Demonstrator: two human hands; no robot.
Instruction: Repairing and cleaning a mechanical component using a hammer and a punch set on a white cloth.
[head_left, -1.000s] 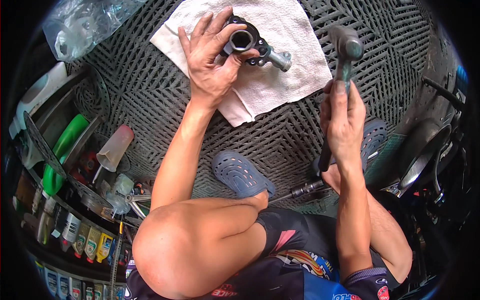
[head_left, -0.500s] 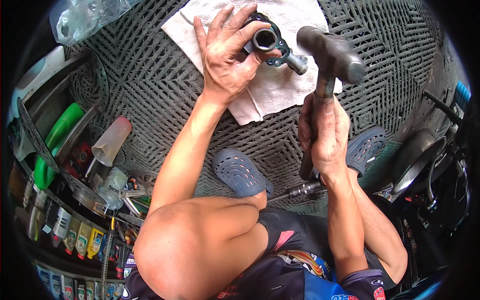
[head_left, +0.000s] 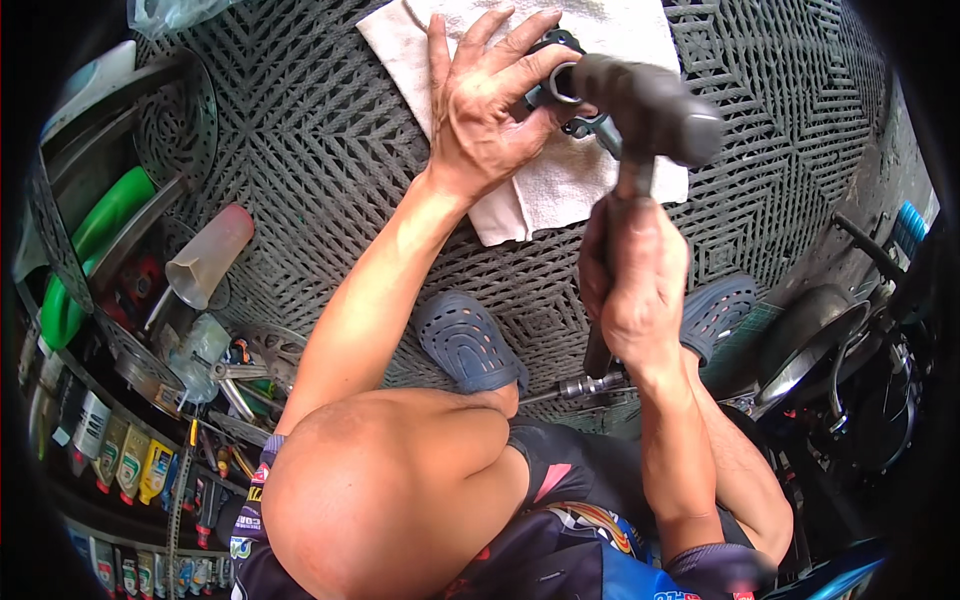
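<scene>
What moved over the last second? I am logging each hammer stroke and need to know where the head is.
The hammer in the right hand swung from the right of the towel across to the metal part, its head now right at the part's ring. The left hand kept hold of that part on the white towel. The right hand's grip on the handle is unchanged.

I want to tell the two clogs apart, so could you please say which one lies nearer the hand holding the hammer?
The right clog, just beside the right hand; the left clog lies further off, by the knee.
</scene>
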